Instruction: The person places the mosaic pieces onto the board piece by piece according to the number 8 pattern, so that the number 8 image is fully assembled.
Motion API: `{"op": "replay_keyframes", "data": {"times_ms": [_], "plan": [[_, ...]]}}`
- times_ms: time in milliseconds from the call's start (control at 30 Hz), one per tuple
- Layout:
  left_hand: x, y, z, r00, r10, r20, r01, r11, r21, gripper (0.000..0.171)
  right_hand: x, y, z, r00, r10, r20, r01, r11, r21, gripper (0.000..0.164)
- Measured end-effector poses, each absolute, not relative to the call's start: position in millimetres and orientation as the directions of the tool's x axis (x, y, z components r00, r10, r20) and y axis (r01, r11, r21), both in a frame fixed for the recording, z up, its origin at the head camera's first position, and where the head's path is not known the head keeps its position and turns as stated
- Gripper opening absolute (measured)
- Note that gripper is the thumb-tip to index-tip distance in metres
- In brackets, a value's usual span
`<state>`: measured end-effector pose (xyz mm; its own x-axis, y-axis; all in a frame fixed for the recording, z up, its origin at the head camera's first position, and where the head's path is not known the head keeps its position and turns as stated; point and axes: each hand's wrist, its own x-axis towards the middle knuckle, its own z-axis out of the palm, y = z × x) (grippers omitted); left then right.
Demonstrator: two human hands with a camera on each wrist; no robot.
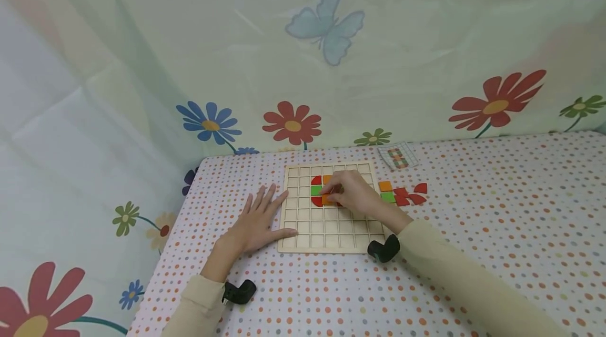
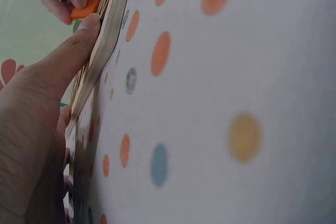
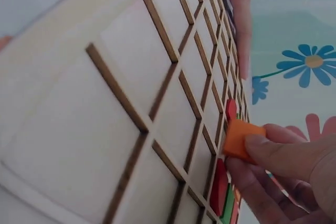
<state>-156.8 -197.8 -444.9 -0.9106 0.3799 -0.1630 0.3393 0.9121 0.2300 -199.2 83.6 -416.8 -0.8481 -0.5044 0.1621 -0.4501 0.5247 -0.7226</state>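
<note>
My right hand (image 1: 352, 192) pinches an orange square tile (image 3: 237, 137) between thumb and fingers, low over the wooden grid board (image 1: 310, 229). Around that spot sit a red quarter-round tile (image 1: 316, 181), a green square tile (image 1: 315, 190) and other coloured tiles, partly hidden by the hand. In the right wrist view the held tile is tilted, between a red rounded tile (image 3: 231, 109) and a red and green pair. My left hand (image 1: 258, 221) lies with fingers spread at the board's left side, its thumb resting on the rim and its index fingertip at the edge.
Right of the board lie a loose orange square (image 1: 385, 186), a green square (image 1: 388, 197) and several red curved pieces (image 1: 420, 188). A pattern card (image 1: 411, 154) lies behind them on the dotted tablecloth (image 1: 497, 195). A flowered curtain (image 1: 402, 63) hangs behind the table.
</note>
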Motion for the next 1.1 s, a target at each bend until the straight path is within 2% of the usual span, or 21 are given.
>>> {"op": "replay_keyframes", "data": {"times_ms": [233, 500, 867, 1000, 1100], "plan": [[-157, -198, -442, -0.907, 0.384, -0.172, 0.342, 0.911, 0.230, 0.100, -199, 84, -412, -0.851, -0.518, 0.091, -0.429, 0.582, -0.691, 0.015], [-156, -197, -442, -0.906, 0.385, -0.177, 0.343, 0.912, 0.224, 0.100, -195, 80, -415, -0.812, -0.563, 0.151, -0.539, 0.627, -0.563, 0.017], [-157, -197, -440, -0.907, 0.387, -0.165, 0.346, 0.909, 0.232, 0.100, -191, 78, -417, -0.786, -0.591, 0.180, -0.592, 0.638, -0.491, 0.014], [-156, -197, -439, -0.908, 0.382, -0.172, 0.341, 0.912, 0.229, 0.100, -191, 78, -421, -0.779, -0.591, 0.208, -0.607, 0.629, -0.486, 0.015], [-155, -196, -439, -0.908, 0.380, -0.176, 0.337, 0.913, 0.229, 0.100, -191, 82, -424, -0.782, -0.585, 0.214, -0.596, 0.601, -0.533, 0.015]]}}
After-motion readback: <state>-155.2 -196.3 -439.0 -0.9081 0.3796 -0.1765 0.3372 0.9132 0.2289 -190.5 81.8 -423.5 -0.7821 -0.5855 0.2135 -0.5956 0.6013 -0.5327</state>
